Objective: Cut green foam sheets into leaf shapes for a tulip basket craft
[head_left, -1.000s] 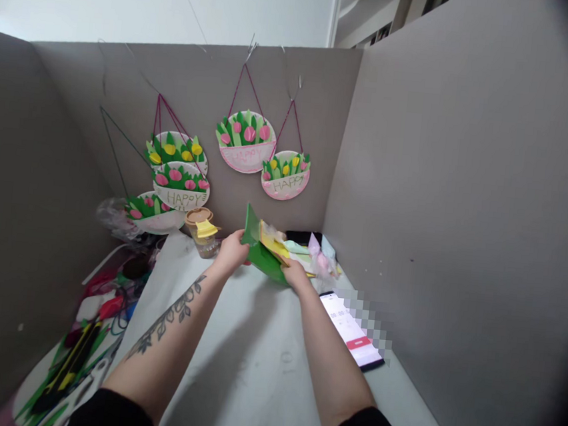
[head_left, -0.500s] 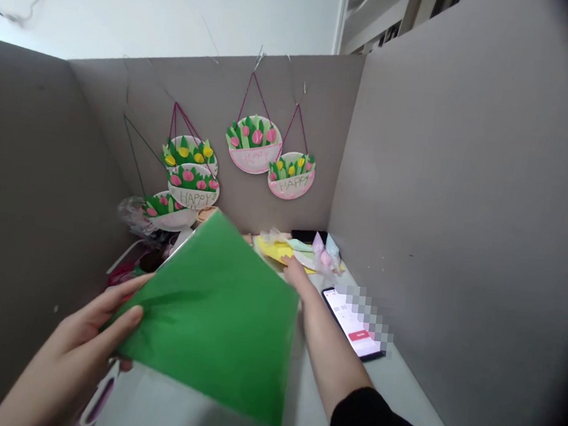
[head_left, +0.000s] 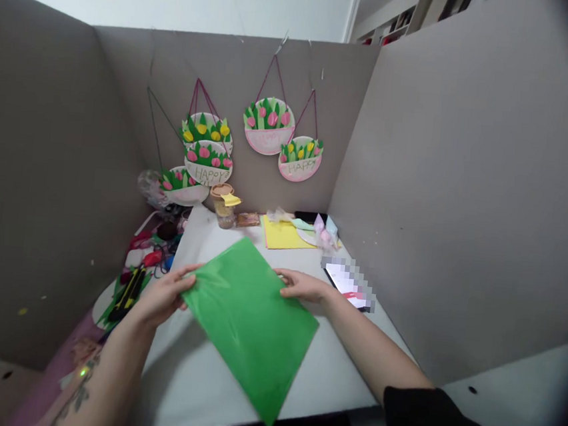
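Observation:
A pack of green paper (head_left: 253, 324) in a shiny clear sleeve slants over the white table. My left hand (head_left: 166, 292) pinches its left corner, thumb on top and fingers beneath. At the upper right edge, my right hand (head_left: 302, 286) grips the pack between thumb and fingers. Beyond it, yellow paper (head_left: 286, 235) lies flat near the back wall, partly under a white plate and plastic-wrapped pieces. Right of my right hand rests a phone (head_left: 345, 279) with a lit screen.
Tulip paper-plate baskets (head_left: 268, 138) hang on the grey back partition. A lidded cup (head_left: 222, 210) stands at the table's back left. Along the left side lie a black-and-yellow tool (head_left: 128, 295) and mixed craft items. Grey partitions (head_left: 442, 188) rise on both sides.
My right hand has come back from the yellow paper to the green pack's edge. The pack has moved lower and away from the camera. The view has shifted, showing more table.

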Motion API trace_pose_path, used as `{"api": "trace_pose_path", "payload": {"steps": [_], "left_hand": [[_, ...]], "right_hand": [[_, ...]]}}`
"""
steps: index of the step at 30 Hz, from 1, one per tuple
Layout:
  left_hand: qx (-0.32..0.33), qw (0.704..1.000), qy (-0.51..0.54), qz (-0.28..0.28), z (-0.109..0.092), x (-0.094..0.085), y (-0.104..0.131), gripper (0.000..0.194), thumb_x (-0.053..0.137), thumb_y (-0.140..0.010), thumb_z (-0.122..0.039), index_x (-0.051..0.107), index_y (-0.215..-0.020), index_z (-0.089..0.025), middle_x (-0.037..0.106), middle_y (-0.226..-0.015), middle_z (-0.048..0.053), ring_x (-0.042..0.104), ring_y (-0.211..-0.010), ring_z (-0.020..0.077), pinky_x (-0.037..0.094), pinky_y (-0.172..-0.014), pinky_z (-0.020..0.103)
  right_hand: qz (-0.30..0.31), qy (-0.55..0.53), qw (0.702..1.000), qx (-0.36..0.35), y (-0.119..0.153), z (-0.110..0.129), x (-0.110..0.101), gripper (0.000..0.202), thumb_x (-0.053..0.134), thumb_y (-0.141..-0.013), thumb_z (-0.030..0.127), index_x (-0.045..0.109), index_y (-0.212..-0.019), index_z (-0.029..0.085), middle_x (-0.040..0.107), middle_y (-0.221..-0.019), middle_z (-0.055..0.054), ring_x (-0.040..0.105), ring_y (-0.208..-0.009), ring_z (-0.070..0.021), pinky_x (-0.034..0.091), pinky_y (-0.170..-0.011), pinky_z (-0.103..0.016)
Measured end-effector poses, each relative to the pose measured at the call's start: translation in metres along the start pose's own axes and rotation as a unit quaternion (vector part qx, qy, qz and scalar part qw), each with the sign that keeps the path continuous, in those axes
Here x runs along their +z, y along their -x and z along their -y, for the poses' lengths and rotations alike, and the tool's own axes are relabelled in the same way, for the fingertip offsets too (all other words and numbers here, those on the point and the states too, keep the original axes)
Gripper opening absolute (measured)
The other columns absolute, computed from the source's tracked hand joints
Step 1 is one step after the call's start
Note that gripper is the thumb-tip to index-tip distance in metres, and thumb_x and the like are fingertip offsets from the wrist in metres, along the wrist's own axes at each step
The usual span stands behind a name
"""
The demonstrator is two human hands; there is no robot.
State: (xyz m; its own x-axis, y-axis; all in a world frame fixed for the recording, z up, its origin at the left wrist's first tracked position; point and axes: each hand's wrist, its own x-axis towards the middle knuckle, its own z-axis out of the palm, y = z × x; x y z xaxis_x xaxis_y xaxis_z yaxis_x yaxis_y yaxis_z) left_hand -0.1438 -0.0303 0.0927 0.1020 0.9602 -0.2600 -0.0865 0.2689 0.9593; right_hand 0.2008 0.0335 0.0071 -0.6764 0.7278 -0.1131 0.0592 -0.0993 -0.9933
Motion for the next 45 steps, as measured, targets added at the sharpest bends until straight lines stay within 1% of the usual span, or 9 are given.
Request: {"api": "trace_pose_path", "payload": {"steps": [2,5,10,15,22,29,33,37,45], "left_hand": [[0.031,0.995,-0.005,-0.090,0.001,0.003,-0.019,0.053,0.068,-0.073,-0.033,0.054,-0.122,-0.017,0.063,-0.083,0.004,0.051,-0.049,0.0059,0.042,-0.043,0.017],[0.110,0.958,-0.150,-0.218,0.019,0.017,-0.025,0.050,0.056,-0.082,-0.033,0.047,-0.129,-0.019,0.057,-0.124,0.013,0.063,-0.095,0.0177,0.053,-0.079,0.032],[0.165,0.848,-0.501,0.042,0.074,0.059,0.029,0.046,0.057,-0.080,-0.035,0.057,-0.121,-0.016,0.053,-0.135,0.014,0.046,-0.126,0.0290,0.032,-0.109,0.044],[0.120,0.766,-0.625,0.091,0.096,0.082,0.075,0.032,0.055,-0.082,-0.028,0.061,-0.112,-0.019,0.062,-0.115,0.011,0.055,-0.107,0.0268,0.042,-0.095,0.039],[0.106,0.830,-0.543,0.073,0.110,0.077,0.080,0.018,0.051,-0.081,-0.019,0.058,-0.098,-0.018,0.060,-0.099,0.009,0.057,-0.094,0.0216,0.045,-0.085,0.034],[0.159,0.876,-0.454,0.029,0.118,0.058,0.082,0.020,0.054,-0.078,-0.019,0.059,-0.097,-0.020,0.058,-0.099,0.006,0.059,-0.087,0.0190,0.050,-0.082,0.035],[0.190,0.872,-0.450,-0.038,0.126,0.047,0.072,0.026,0.051,-0.082,-0.028,0.059,-0.104,-0.018,0.059,-0.104,0.009,0.062,-0.088,0.0206,0.052,-0.082,0.039],[0.238,0.844,-0.463,-0.129,0.137,0.038,0.059,0.037,0.051,-0.083,-0.034,0.057,-0.114,-0.015,0.057,-0.123,0.015,0.055,-0.116,0.0282,0.046,-0.098,0.047],[0.275,0.824,-0.485,-0.100,0.149,0.038,0.059,0.036,0.048,-0.086,-0.034,0.061,-0.114,-0.015,0.063,-0.122,0.015,0.055,-0.117,0.0283,0.045,-0.099,0.049]], "right_hand": [[-0.089,-0.051,0.995,-0.014,0.015,-0.008,0.018,0.065,0.072,-0.069,0.029,0.050,-0.130,0.023,0.068,-0.108,-0.007,0.066,-0.090,-0.0222,0.053,-0.079,-0.036],[-0.256,0.017,0.967,-0.008,0.026,-0.018,0.033,0.058,0.064,-0.071,0.022,0.050,-0.128,0.022,0.068,-0.104,-0.006,0.065,-0.087,-0.0206,0.052,-0.080,-0.037],[-0.271,0.319,0.908,-0.004,0.056,-0.023,0.053,0.055,0.060,-0.075,0.024,0.054,-0.129,0.017,0.049,-0.136,-0.014,0.044,-0.126,-0.0265,0.033,-0.107,-0.044],[-0.259,0.384,0.886,0.019,0.091,-0.027,0.086,0.068,0.061,-0.074,0.024,0.043,-0.140,0.016,0.047,-0.139,-0.013,0.039,-0.129,-0.0271,0.032,-0.108,-0.043],[-0.405,0.161,0.900,0.017,0.091,-0.034,0.092,0.038,0.057,-0.076,0.024,0.062,-0.114,0.017,0.069,-0.105,-0.009,0.062,-0.096,-0.0218,0.048,-0.091,-0.039],[-0.372,-0.152,0.911,0.095,0.089,-0.026,0.081,0.034,0.062,-0.071,0.018,0.061,-0.105,0.015,0.072,-0.088,-0.009,0.067,-0.067,-0.0152,0.052,-0.060,-0.026],[-0.330,-0.016,0.936,0.122,0.079,-0.028,0.074,0.021,0.064,-0.069,0.021,0.069,-0.089,0.014,0.071,-0.077,-0.006,0.064,-0.060,-0.0157,0.053,-0.058,-0.029],[-0.372,0.208,0.904,0.010,0.064,-0.032,0.071,0.027,0.065,-0.071,0.026,0.074,-0.094,0.017,0.068,-0.112,-0.012,0.062,-0.106,-0.0256,0.047,-0.095,-0.040],[-0.337,0.297,0.893,0.012,0.056,-0.052,0.080,0.045,0.051,-0.083,0.021,0.060,-0.127,0.015,0.044,-0.143,-0.013,0.028,-0.139,-0.0256,0.026,-0.114,-0.045]]}}
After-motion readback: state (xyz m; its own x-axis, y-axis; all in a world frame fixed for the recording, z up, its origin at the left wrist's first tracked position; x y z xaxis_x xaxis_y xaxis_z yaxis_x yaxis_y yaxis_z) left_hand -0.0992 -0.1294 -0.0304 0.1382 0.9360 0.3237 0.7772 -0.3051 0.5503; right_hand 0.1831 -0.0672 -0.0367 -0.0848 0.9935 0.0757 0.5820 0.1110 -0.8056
